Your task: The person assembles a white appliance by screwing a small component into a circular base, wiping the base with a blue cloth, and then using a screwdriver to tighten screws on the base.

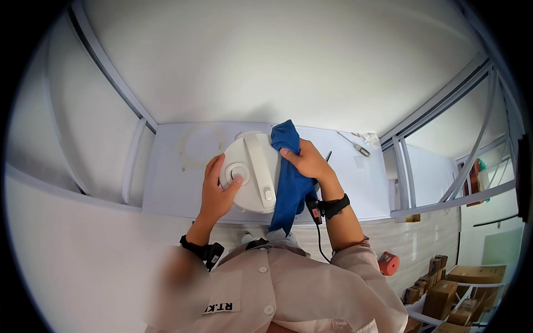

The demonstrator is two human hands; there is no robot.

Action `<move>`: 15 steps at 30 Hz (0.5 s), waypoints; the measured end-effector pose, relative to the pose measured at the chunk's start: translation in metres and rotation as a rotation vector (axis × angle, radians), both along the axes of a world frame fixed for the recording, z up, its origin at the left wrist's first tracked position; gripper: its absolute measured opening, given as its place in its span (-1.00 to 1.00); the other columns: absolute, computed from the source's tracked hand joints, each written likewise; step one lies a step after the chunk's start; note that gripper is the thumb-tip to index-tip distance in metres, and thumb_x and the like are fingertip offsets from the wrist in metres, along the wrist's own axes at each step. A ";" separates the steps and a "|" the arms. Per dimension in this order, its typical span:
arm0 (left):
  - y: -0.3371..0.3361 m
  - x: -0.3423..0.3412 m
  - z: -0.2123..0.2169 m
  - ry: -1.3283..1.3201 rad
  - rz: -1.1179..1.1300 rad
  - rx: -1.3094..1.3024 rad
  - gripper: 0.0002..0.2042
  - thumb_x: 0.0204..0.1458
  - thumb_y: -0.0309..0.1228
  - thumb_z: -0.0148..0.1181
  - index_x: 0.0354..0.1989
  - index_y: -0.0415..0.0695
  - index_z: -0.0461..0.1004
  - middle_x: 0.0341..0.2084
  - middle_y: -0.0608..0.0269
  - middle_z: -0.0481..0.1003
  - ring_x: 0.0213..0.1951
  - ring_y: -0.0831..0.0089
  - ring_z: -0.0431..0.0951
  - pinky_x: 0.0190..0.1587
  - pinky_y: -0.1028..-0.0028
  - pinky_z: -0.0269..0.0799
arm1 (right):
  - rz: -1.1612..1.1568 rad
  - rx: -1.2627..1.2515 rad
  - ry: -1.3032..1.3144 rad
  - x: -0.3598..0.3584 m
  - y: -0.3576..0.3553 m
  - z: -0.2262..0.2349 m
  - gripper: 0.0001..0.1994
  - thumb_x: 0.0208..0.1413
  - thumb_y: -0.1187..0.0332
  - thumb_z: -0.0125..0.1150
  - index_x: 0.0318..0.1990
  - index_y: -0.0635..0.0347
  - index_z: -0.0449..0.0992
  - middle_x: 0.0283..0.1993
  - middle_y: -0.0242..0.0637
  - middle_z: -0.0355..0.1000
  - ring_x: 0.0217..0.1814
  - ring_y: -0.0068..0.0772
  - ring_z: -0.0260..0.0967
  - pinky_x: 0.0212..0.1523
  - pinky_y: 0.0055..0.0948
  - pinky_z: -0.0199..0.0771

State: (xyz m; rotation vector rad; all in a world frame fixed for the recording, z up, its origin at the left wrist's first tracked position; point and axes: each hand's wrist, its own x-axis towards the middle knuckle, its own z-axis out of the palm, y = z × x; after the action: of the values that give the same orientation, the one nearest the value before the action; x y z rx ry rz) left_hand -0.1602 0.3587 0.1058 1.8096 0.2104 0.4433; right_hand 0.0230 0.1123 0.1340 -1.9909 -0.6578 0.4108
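A white round cooker (252, 166) with a lid handle stands on a white table (172, 183). My left hand (216, 186) rests on the left side of its lid, fingers spread around the round vent knob. My right hand (306, 161) presses a blue cloth (288, 188) against the cooker's right side; the cloth drapes down over the table's near edge. Both wrists wear black bands.
A small metal tool (360, 149) and a bit of white crumpled material (366, 136) lie at the table's far right. A black cable (319, 233) hangs by my right wrist. Cardboard boxes (444, 294) and a red object (388, 263) sit on the floor at right.
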 end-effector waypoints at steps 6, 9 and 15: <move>-0.006 0.004 -0.021 -0.077 0.068 -0.154 -0.33 0.18 -0.41 0.41 0.45 -0.31 0.32 0.33 0.01 0.43 0.29 0.27 0.48 0.30 0.31 0.45 | -0.251 0.670 0.663 -0.019 -0.018 -0.045 -0.41 0.36 0.08 0.37 0.38 0.25 0.42 0.25 -0.25 0.54 0.24 -0.36 0.50 0.30 -0.31 0.51; -0.003 0.010 -0.017 -0.013 0.037 -0.269 -0.33 0.15 -0.44 0.44 0.44 -0.32 0.33 0.35 -0.01 0.40 0.29 0.29 0.48 0.26 0.30 0.50 | -0.342 0.715 0.691 -0.037 -0.025 -0.064 -0.38 0.39 0.04 0.32 0.41 0.26 0.37 0.29 -0.23 0.51 0.26 -0.37 0.48 0.31 -0.31 0.50; 0.004 0.022 -0.036 -0.221 0.220 0.004 -0.44 0.16 -0.44 0.45 0.34 -0.25 0.46 0.14 0.03 0.58 0.02 0.37 0.61 0.12 0.39 0.57 | -0.417 0.778 0.732 -0.067 -0.030 -0.109 -0.35 0.46 -0.03 0.20 0.48 0.25 0.31 0.34 -0.22 0.47 0.36 -0.36 0.40 0.43 -0.31 0.35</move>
State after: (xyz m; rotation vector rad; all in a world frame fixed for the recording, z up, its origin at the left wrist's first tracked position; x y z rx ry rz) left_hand -0.1381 0.3626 0.0701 1.7324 0.2564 0.7945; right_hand -0.0444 0.0818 0.0249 -1.0682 0.0833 0.4873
